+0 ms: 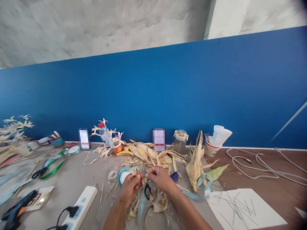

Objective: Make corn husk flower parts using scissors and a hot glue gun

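Note:
Close together over the middle of the table, my left hand [131, 187] and my right hand [162, 179] both have their fingers pinched. A small pale piece of dried corn husk [133, 171] shows at the fingertips of my left hand. Whatever my right fingers grip is too small to make out. Just beyond my left hand lies a roll of light blue ribbon [121, 176]. Black-handled scissors [147, 191] rest below the gap between my hands, among husk scraps [160, 204]. Past my right hand is a dark blue tool [175, 176], partly hidden.
Dried corn husks [144, 151] lie heaped at the back near a clear jar [180, 142]. At left are a white power strip [82, 204] and a black glue gun [18, 207]. White paper [266, 207] with several thin wires lies at right, below a white cable [242, 172].

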`<state>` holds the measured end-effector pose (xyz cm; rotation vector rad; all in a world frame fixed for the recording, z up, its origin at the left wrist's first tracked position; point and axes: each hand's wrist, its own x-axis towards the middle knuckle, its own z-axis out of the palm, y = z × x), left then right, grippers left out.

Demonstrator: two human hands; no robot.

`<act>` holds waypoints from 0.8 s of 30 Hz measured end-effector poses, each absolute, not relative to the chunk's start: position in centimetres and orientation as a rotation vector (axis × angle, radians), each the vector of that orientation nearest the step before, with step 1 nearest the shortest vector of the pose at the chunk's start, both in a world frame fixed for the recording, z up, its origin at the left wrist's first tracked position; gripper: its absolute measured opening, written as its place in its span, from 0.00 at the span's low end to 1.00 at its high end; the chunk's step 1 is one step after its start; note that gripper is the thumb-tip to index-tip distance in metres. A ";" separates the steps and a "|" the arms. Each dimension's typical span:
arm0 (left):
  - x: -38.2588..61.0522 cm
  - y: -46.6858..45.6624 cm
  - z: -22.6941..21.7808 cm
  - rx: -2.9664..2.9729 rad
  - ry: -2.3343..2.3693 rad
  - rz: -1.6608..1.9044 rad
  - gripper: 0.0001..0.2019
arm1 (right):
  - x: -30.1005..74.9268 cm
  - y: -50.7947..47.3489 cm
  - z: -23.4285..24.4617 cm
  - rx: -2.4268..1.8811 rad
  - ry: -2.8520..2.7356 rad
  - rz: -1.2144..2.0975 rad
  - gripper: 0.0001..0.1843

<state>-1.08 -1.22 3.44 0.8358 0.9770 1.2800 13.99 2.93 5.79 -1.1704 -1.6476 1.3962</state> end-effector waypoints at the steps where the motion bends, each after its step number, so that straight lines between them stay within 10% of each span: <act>1: -1.1 -1.2 3.4 0.866 1.003 1.265 0.19 | 14.0 2.9 5.7 -1.170 -1.655 1.399 0.10; 24: -0.1 -1.0 4.0 0.590 0.969 1.413 0.16 | 12.3 1.5 4.7 -1.179 -1.758 1.279 0.06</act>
